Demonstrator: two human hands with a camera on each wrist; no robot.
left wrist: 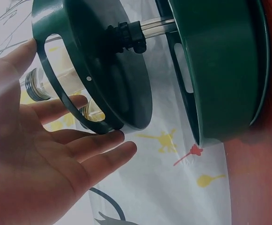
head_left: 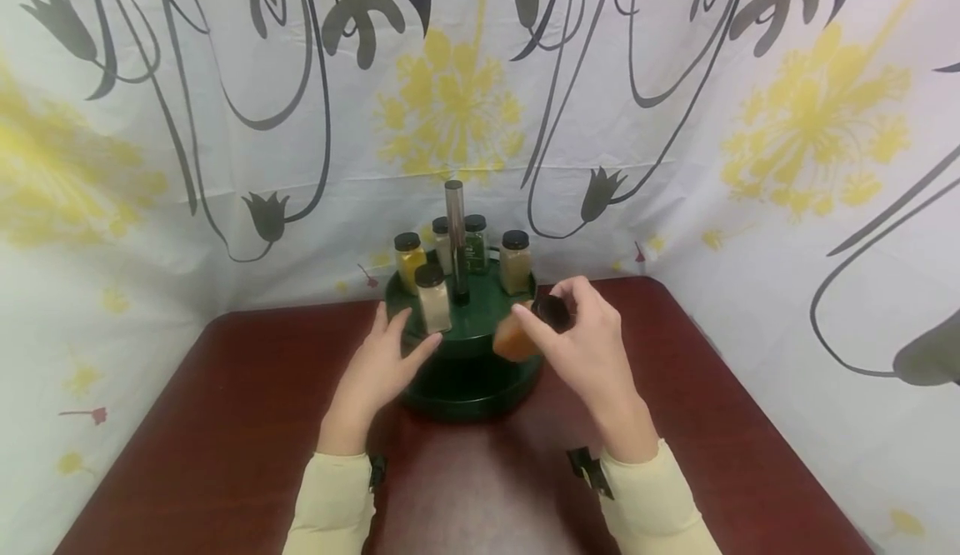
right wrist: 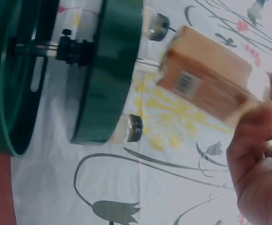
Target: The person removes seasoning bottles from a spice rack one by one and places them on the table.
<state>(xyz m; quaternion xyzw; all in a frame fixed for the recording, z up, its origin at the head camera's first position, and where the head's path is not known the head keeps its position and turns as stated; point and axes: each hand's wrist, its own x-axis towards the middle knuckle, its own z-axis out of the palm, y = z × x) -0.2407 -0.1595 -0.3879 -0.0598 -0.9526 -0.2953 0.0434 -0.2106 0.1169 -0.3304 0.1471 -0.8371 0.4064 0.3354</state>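
Observation:
My right hand (head_left: 592, 338) pinches the black lid of a spice jar (head_left: 514, 337) filled with orange-brown powder. In the right wrist view that spice jar (right wrist: 210, 77) hangs tilted above the upper tier, a barcode label on its side. A two-tier green round spice rack (head_left: 480, 323) with a metal centre post stands on the table. My left hand (head_left: 382, 363) is at the upper tier's left side, beside a jar of pale powder (head_left: 434, 305). Seen from the left wrist, the fingers (left wrist: 98, 145) are spread and nearly straight along the slotted rim (left wrist: 56, 84).
Further jars with black lids stand on the upper tier: yellow (head_left: 409, 265), green (head_left: 476, 247) and tan (head_left: 515, 265) ones among them. The dark red table (head_left: 255, 397) meets a white patterned curtain (head_left: 360, 163) behind and at both sides.

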